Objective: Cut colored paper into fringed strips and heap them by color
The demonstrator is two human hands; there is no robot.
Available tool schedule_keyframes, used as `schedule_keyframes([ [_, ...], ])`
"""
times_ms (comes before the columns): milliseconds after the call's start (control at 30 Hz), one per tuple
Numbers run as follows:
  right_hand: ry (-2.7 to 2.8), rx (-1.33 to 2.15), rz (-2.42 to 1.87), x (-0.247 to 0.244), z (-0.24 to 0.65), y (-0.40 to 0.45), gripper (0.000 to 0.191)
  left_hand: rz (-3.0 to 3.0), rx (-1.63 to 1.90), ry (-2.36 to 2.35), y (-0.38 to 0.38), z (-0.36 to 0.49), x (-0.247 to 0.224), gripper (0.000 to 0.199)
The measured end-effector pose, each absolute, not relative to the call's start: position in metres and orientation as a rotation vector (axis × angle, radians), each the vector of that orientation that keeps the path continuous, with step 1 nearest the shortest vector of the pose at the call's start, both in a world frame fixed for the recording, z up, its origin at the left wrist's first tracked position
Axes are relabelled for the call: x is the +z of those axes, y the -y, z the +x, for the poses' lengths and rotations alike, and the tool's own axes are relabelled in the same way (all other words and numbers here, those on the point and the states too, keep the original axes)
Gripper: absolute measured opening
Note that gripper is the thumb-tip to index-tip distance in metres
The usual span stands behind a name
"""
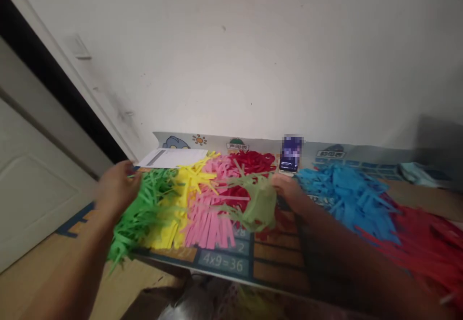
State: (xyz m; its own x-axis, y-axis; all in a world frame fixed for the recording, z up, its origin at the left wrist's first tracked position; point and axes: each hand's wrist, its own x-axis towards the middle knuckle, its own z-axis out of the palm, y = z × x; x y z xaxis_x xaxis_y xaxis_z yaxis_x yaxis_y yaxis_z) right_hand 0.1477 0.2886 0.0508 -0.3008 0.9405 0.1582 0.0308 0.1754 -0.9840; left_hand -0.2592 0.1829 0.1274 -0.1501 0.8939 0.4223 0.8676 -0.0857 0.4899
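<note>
Bare forearms (pixel 74 262) reach in from the lower left and lower right of the frame, toward the middle. The right hand (pixel 289 190), right of centre, is closed on the upper right edge of a pale green bundle of thin fringed strips (pixel 262 204), whose loose ends trail leftward over other strips. The left hand (pixel 119 185), left of centre, is blurred, its fingers curled beside the upper left edge of a bright green pile of narrow strips (pixel 144 209); whether it grips any strand cannot be told.

Between the hands, from left to right, lie the bright green pile, a yellow fringed pile (pixel 177 209), a pink fringed pile (pixel 211 223) and a dark red pile of strips (pixel 251 162), partly behind the pale green bundle. Just above the right hand, a phone with a lit screen (pixel 290 153) stands tilted. Right of it sit a blue pile of strips (pixel 343 194) and, toward the lower right, a bright red pile (pixel 427 243).

Under them spreads a printed table cover (pixel 231 262) reading "4x9=36", with white paper (pixel 170 157) at its upper left. A pale wall (pixel 231 60) fills the top; a white door (pixel 32 180) stands at the left.
</note>
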Motion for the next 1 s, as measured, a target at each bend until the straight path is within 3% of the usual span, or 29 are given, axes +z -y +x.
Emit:
schedule_keyframes([
  [67,1.714,1.207,-0.97,0.064,0.137,-0.279,0.011,2.33,1.034,-1.967,-0.194,-0.192,0.137,0.048],
  [167,1.919,1.102,-0.927,0.077,0.12,-0.255,0.002,2.907,0.475,-1.022,-0.208,-0.095,0.143,0.072],
  [233,2.067,0.96,-0.945,0.08,0.118,-0.236,0.005,2.974,0.283,-0.844,-0.216,-0.055,0.142,0.082],
  [267,2.107,0.879,-0.985,0.08,0.121,-0.227,0.006,2.986,0.225,-0.873,-0.22,-0.044,0.141,0.078],
  [333,2.099,0.741,-1.093,0.077,0.131,-0.215,0.006,2.986,0.194,-1.037,-0.228,-0.034,0.138,0.052],
  [400,2.04,0.611,-1.194,0.07,0.145,-0.212,0.029,2.962,0.28,-1.182,-0.234,-0.033,0.136,0.019],
  [433,2.038,0.52,-1.241,0.067,0.153,-0.214,0.04,2.941,0.37,-1.225,-0.236,-0.034,0.135,0.013],
  [467,2.063,0.423,-1.291,0.064,0.161,-0.219,0.043,2.916,0.477,-1.253,-0.237,-0.035,0.134,0.015],
  [600,2.119,0.103,-1.352,0.066,0.201,-0.241,0.013,2.872,0.849,-1.284,-0.231,-0.034,0.124,0.017],
  [767,2.056,-0.47,-1.156,0.073,0.259,-0.215,0.018,2.971,0.988,-1.357,-0.21,-0.008,0.088,0.011],
  [833,2.109,-0.587,-1.131,0.062,0.273,-0.194,0.02,2.966,1.045,-1.437,-0.201,0.013,0.068,0.023],
  [900,2.168,-0.6,-1.156,0.046,0.285,-0.177,0.021,3.005,0.978,-1.391,-0.196,0.036,0.048,0.036],
  [1000,2.215,-0.498,-1.312,0.026,0.305,-0.16,0.023,3.147,0.649,-1.15,-0.199,0.063,0.02,0.025],
])
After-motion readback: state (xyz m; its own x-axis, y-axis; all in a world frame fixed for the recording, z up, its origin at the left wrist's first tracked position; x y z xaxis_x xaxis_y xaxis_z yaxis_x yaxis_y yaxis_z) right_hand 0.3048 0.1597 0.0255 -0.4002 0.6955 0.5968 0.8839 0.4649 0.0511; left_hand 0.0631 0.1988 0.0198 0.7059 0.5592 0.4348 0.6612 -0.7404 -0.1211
